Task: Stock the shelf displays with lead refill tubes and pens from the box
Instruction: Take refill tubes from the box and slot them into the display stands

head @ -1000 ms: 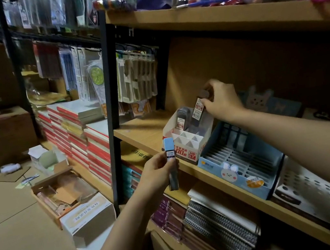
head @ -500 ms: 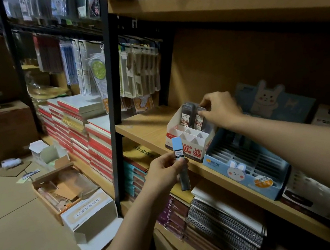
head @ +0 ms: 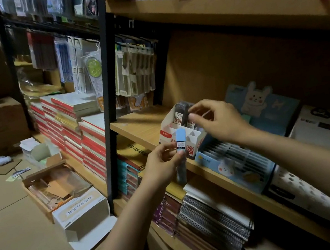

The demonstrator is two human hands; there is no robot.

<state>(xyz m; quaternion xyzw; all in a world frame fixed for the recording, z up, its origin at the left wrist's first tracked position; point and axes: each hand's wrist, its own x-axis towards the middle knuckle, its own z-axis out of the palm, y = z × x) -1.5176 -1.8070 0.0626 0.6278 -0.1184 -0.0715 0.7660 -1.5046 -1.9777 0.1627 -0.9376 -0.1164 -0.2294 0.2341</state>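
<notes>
The left hand [head: 161, 164] has its fingers [head: 172, 147] curled around one blue-capped lead refill tube [head: 180, 154], held upright just in front of the middle shelf's [head: 138, 129] front edge and below the white display box [head: 182, 130]. The right hand [head: 219, 120] hovers over the back of that box, its fingers [head: 195, 112] loosely curled near the tops of the tubes; whether they pinch anything cannot be told.

Two dark refill tubes [head: 180, 112] stand upright side by side in the box's rear compartments; the front compartments show white dividers, contents unclear. Just to the right, touching or nearly so, sits one blue slotted display tray [head: 237, 163] with a rabbit picture on its front. Behind it stands a blue rabbit-shaped card [head: 257, 99].

The shelf board left of the white box is bare wood up to the black upright post [head: 109, 90]. On the floor to the left lie one open wooden-coloured box [head: 54, 185] with clear-wrapped items inside and one white carton [head: 81, 213] with its flap open. Stacked red-edged notebooks [head: 88, 137] fill the lower left racks; spiral notebooks [head: 214, 220] lie under the middle shelf.
</notes>
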